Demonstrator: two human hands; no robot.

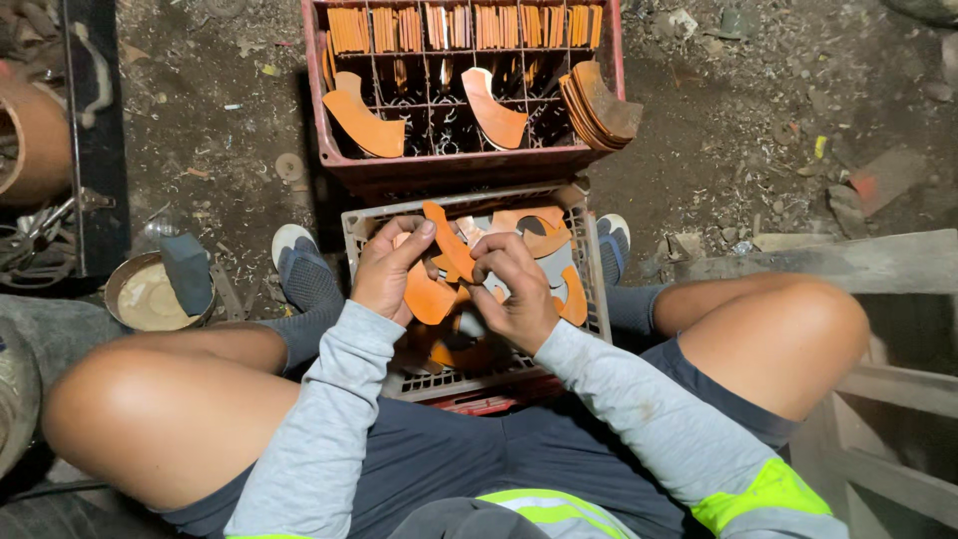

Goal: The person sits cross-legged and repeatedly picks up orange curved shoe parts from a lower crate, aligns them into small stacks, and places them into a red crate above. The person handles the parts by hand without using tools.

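Note:
My left hand (387, 268) and my right hand (511, 289) are together over a grey plastic crate (594, 262) between my knees. Both hands grip curved orange flat pieces (447, 245); the left also presses one orange piece (427, 296) against its palm. More orange curved pieces (544, 235) lie loose in the grey crate. Beyond it stands a red crate (459, 165) with several stacks of the same orange pieces (601, 102) standing on edge along its far side and a few lying flat.
A round tin of pale paste (148, 294) with a dark block in it sits on the dirt floor at left. Metal scraps and a dark stand are at the far left. A grey wooden frame (878, 329) is at right. My shoes rest beside the grey crate.

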